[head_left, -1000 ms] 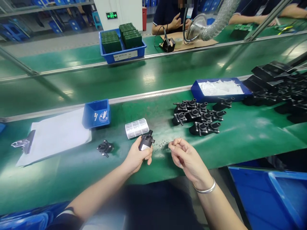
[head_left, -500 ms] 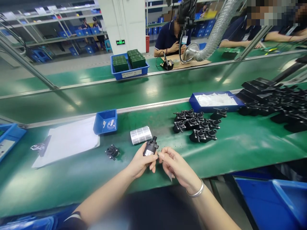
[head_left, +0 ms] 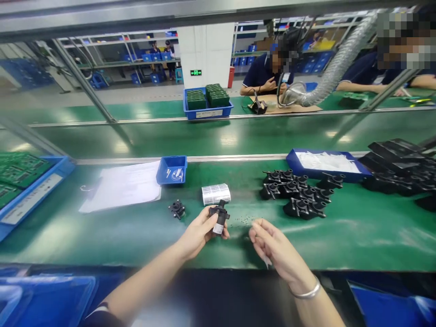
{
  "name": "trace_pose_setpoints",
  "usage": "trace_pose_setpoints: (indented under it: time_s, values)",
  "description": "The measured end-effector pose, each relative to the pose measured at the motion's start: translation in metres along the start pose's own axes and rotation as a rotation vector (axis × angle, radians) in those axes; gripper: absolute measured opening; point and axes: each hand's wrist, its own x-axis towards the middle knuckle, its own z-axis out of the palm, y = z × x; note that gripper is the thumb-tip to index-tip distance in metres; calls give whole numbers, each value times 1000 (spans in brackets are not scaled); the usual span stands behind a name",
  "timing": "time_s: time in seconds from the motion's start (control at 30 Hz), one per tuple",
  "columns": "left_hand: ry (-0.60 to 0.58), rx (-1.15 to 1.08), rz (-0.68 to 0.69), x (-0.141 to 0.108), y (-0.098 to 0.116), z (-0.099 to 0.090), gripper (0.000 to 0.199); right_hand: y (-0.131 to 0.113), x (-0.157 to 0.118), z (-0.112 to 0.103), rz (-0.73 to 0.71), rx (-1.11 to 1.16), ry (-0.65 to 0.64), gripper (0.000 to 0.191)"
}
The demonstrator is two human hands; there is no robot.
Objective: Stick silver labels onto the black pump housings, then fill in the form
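Observation:
My left hand [head_left: 200, 229] grips a small black water pump [head_left: 221, 211], its spout pointing up and a white label on its lower body. To the right, my right hand [head_left: 272, 245] is closed, thumb and index finger pinched together beside tiny dark bits [head_left: 245, 220] scattered on the table. A small whitish slip [head_left: 267, 262] sticks out below its curled fingers. What the pinched tips hold, if anything, is too small to tell. Just behind the held pump lies a curled sheet of silvery labels [head_left: 215, 194]. Another black pump [head_left: 177, 209] stands left of my left hand.
Several black pumps [head_left: 299, 193] stand grouped at right, before a blue tray of white slips [head_left: 366, 171]. A small blue bin [head_left: 172, 179] and a clipboard with paper [head_left: 126, 186] are at left. A blue crate [head_left: 64, 170] holds green circuit boards. Co-workers sit across the bench.
My right hand has moved away from the pump, rightward to the scattered bits. The pump has turned in my left hand and stands more upright. The camera view has shifted left and up.

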Motion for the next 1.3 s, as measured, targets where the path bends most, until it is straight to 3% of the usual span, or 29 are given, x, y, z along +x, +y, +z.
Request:
trace_pose_setpoints:
  time_s: [0.1,0.4,0.63,0.7,0.87,1.1,1.3]
  values:
    - [37,-42,24,-6,3,-7,27,0,0,-3,17,57,19,34]
    - [27,-75,19,-8,1,-7,25,3,5,15,35,58,-114,34]
    - [-108,-194,-24,-13,11,-17,27,6,4,1,28,135,-78,31]
    - [-93,-148,18,-14,11,-19,28,5,4,-3,31,139,-65,31]
    - [38,346,198,-13,1,-25,50,2,3,-12,27,147,-32,30]
    - [112,1342,702,-22,-3,-43,41,9,3,-25,14,185,-9,29]
    - [468,1761,778,-31,-2,-71,30,6,-3,-34,-22,243,50,29]
